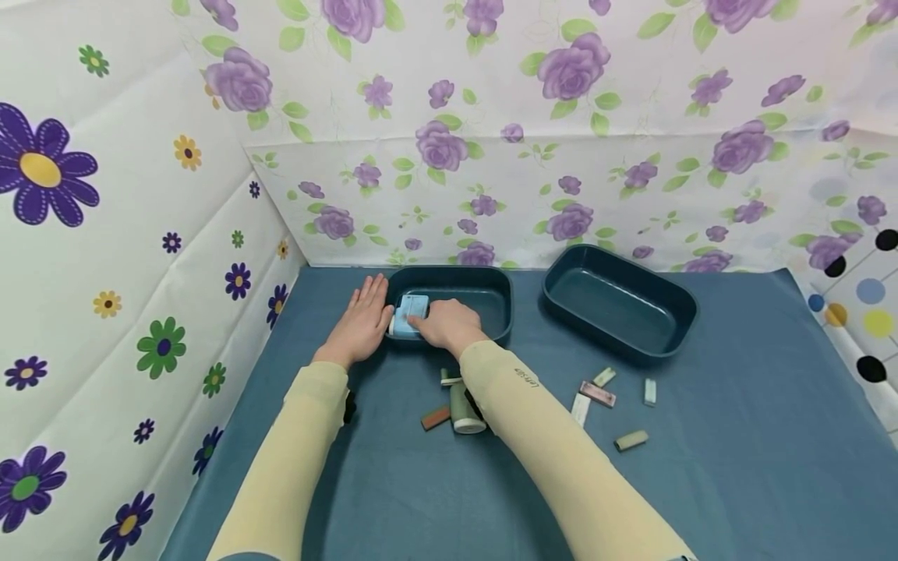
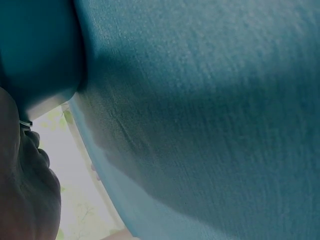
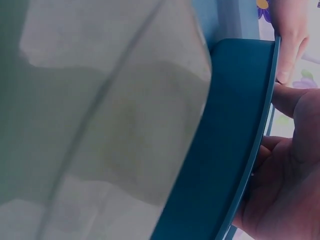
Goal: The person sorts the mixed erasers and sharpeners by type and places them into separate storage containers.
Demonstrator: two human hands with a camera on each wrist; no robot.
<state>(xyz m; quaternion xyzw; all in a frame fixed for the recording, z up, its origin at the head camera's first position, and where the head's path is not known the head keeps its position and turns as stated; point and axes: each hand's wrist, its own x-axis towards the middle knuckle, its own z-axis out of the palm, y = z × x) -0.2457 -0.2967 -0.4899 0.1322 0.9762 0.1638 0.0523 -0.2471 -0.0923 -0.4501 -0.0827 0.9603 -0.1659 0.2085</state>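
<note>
Against the back wall stands a dark blue tray (image 1: 496, 343) with a light-blue boxy object (image 1: 412, 312), white at one end, at its left end. My right hand (image 1: 452, 323) grips this object from the right, thumb against its side; the other fingertips are hidden in the head view. In the right wrist view, the right hand (image 3: 280, 195) is beside the tray's rim. My left hand (image 1: 361, 323) rests at the tray's left edge, fingers straight and pointing away, thumb near the light-blue object. The left wrist view shows only part of the left hand (image 2: 32, 185).
A second dark blue tray (image 1: 610, 331) stands angled at the right. Below my right forearm lie a green cylinder (image 1: 464, 409) with a white end and a brown block (image 1: 436, 418). Several small blocks, including a pink one (image 1: 598, 393), lie scattered to the right.
</note>
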